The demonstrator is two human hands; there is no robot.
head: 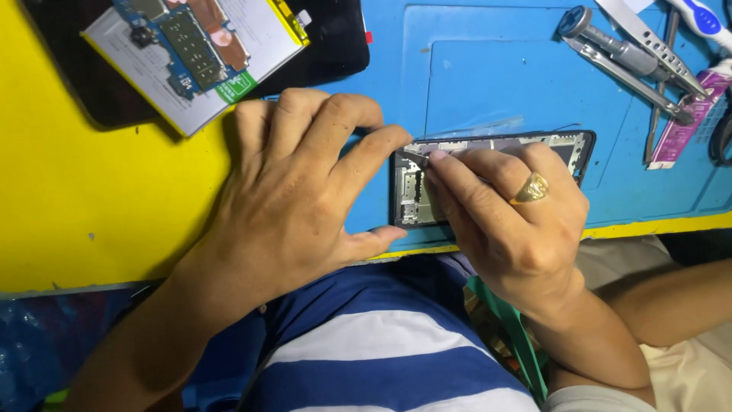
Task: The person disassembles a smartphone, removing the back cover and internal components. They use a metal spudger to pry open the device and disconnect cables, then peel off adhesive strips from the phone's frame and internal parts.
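Blue-and-white striped shirt; gold ring on right hand
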